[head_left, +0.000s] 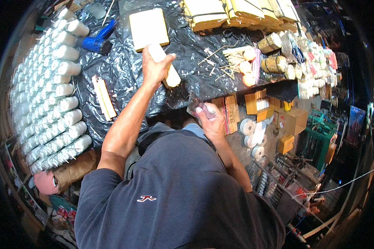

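My left hand [154, 71] reaches over the black plastic-covered table and is closed around a pale yellow block [170, 74], long and bar-shaped. Just beyond it lies a larger flat pale yellow slab [148, 28]. Near the table's front edge, my right hand [212, 121] grips a crumpled piece of purplish see-through plastic [195, 105]. To the left of my left forearm, slim yellow candles [103, 98] lie side by side on the black sheet [124, 83].
Many white candles [66, 68] with wicks are stacked at the left, beside a blue flashlight-like object [94, 45]. Strapped yellow bundles [205, 14] stand at the back. Sticks and round orange things [247, 66] lie right; cardboard boxes [293, 120] and white spools [248, 126] stand below.
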Tool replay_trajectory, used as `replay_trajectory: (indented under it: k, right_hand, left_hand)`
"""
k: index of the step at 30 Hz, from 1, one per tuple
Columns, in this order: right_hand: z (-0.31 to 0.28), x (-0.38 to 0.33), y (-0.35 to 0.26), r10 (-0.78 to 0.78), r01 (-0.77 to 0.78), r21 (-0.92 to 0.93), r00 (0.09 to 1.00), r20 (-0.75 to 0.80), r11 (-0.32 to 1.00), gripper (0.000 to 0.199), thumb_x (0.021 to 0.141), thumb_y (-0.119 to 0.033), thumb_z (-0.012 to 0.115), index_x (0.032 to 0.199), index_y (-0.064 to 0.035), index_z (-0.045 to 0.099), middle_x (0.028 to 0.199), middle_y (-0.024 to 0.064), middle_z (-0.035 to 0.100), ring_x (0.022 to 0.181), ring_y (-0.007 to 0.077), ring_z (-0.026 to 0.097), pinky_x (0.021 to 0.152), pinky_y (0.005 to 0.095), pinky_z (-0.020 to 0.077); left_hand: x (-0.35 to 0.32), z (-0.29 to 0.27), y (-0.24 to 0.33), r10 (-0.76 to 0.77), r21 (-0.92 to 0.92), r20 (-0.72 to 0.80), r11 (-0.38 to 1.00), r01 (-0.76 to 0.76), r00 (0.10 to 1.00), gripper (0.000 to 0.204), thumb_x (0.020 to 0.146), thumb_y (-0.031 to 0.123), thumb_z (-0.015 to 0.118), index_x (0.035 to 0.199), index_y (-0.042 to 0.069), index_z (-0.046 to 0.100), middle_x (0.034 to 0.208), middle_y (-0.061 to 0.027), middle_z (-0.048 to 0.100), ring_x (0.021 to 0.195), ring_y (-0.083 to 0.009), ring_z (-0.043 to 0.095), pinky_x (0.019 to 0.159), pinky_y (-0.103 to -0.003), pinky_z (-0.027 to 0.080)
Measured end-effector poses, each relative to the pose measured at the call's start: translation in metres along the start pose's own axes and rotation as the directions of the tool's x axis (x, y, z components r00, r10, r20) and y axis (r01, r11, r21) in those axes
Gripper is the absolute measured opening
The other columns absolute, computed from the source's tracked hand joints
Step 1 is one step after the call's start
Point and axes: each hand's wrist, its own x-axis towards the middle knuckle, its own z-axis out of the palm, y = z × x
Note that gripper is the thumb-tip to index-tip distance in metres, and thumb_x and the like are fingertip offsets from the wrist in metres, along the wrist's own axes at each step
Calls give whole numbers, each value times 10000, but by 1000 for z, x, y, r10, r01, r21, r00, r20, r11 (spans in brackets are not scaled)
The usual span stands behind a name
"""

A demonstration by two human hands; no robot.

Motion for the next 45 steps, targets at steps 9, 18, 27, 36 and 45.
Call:
replay_trajectory:
  k: [9, 18, 27, 36, 45]
  right_hand:
    - [9, 43, -40, -253, 265, -53, 952, 170, 963, 189, 905, -144, 784, 1018, -3, 728, 820, 158, 745, 693, 214, 715, 669, 357, 563]
    - [17, 42, -35, -283, 293, -145, 955, 84, 945, 186, 903, -122, 753, 1050, -10, 726, 814, 190, 730, 693, 266, 732, 653, 379, 569]
    - [24, 28, -40, -257, 266, -208, 964, 70, 941, 163, 913, -126, 749, 1039, -26, 720, 839, 182, 730, 706, 288, 724, 660, 389, 569]
    - [31, 21, -30, -215, 210, -252, 976, 7, 945, 159, 909, -132, 748, 1031, -43, 699, 826, 209, 721, 723, 368, 735, 667, 437, 579]
    - [27, 21, -40, -181, 180, -281, 983, 24, 943, 171, 910, -153, 746, 1031, -41, 705, 832, 207, 726, 722, 365, 738, 673, 439, 583]
  left_hand:
    - [6, -10, -16, 193, -193, -26, 962, -194, 981, 565, 866, 137, 824, 1333, -12, 543, 1069, -124, 685, 915, -185, 680, 802, -353, 581]
    - [-5, -4, -10, 161, -112, -88, 979, -170, 983, 531, 892, 132, 807, 1323, -15, 535, 1090, -115, 659, 946, -182, 653, 819, -343, 558]
    - [2, -3, -21, 254, -25, -94, 966, -257, 963, 645, 841, 273, 864, 1335, 17, 536, 1073, -182, 715, 949, -273, 713, 859, -404, 570]
    - [5, -8, -23, 371, -12, -89, 928, -373, 924, 675, 838, 277, 866, 1345, -11, 526, 1076, -191, 712, 946, -287, 712, 859, -409, 570]
    - [-2, -12, -13, 201, -127, -2, 972, -200, 980, 690, 844, 302, 871, 1352, -22, 533, 1122, -214, 693, 1016, -311, 697, 919, -414, 552]
